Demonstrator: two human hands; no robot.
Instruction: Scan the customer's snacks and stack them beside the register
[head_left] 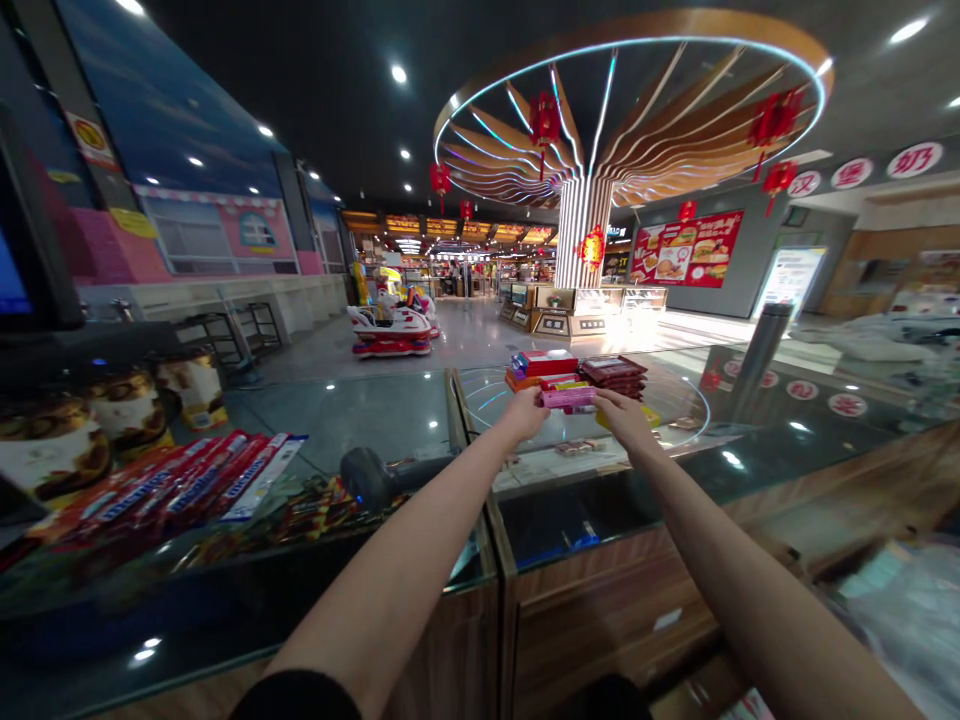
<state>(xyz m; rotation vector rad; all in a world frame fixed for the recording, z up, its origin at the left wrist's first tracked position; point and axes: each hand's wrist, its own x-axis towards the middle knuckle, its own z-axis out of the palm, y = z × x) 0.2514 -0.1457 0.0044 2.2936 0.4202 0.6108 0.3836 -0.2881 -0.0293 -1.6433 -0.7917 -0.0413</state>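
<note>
"What fills your feed, biggest first?"

"I have a ribbed column (574, 235) under a ring-lit canopy at the upper right of the frame. Below, a glass-topped counter (360, 405) spans the picture."

"Anything mid-sized?"

"A white and red ride-on car (394, 322) stands on the floor, just left of centre. On the counter at the lower left I see red Mentos packets (187, 485), with a dark handheld scanner (371, 478) to their right."

"And the hands?"

"Right of centre. My left hand (526, 412) grips one end of a pack, and my right hand (622, 415) grips the other, both closed narrow on it."

"Which pack?"

"The small pink pack (568, 398), held crosswise between them, in front of a stack of dark brown packets (613, 372) and a red box (551, 362). Whether it touches anything underneath, I can't tell."
</note>
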